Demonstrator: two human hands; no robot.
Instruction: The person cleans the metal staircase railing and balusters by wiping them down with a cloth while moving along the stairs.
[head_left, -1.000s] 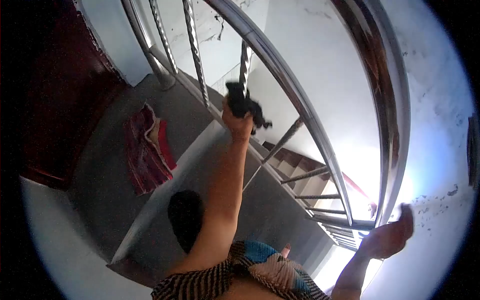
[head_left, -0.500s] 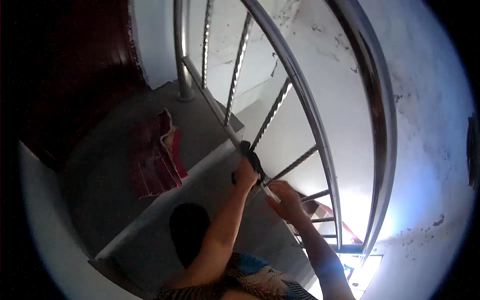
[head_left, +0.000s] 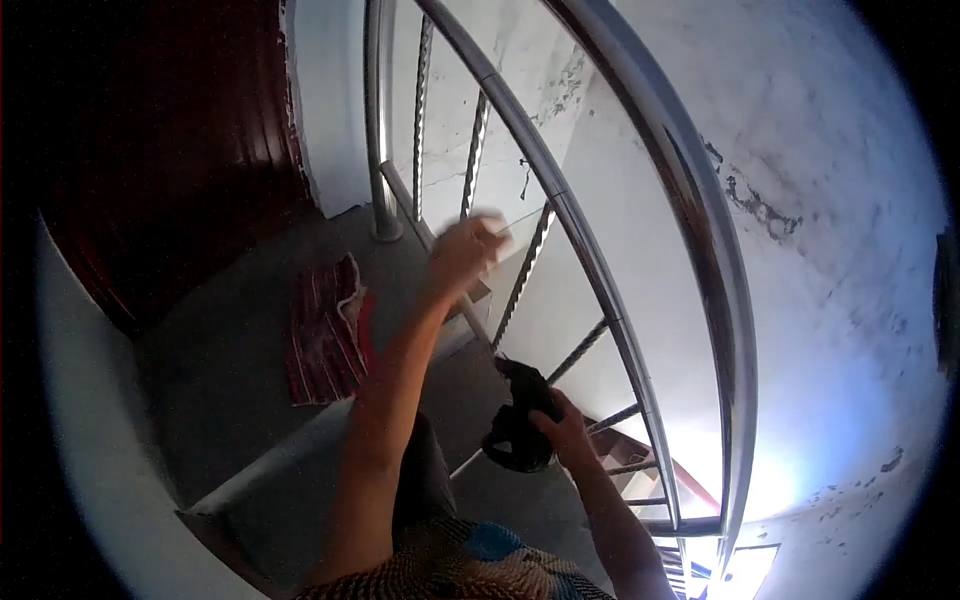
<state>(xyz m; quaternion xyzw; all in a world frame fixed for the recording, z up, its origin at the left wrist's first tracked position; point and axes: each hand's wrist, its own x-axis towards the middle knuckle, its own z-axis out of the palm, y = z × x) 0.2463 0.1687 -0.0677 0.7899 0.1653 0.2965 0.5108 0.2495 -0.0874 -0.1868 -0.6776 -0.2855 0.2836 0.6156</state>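
A dark, crumpled cloth [head_left: 520, 415] hangs beside the lower rail of a metal stair railing [head_left: 590, 255]. My right hand [head_left: 565, 430] grips the cloth from its right side. Higher up and to the left, my left hand [head_left: 468, 252] is at a twisted baluster [head_left: 475, 155], blurred by motion, with its fingers curled. Whether those fingers touch the baluster or hold anything cannot be made out.
A striped red mat [head_left: 325, 340] lies on the grey landing [head_left: 220, 400], left of the railing. Behind it stands a dark red door [head_left: 190, 150]. Steps [head_left: 640, 465] run down beyond the balusters, beside a stained white wall [head_left: 800, 300].
My left hand has let go of the dark cloth and moved up along the railing. My right hand, at the lower rail half a second ago, now has the cloth.
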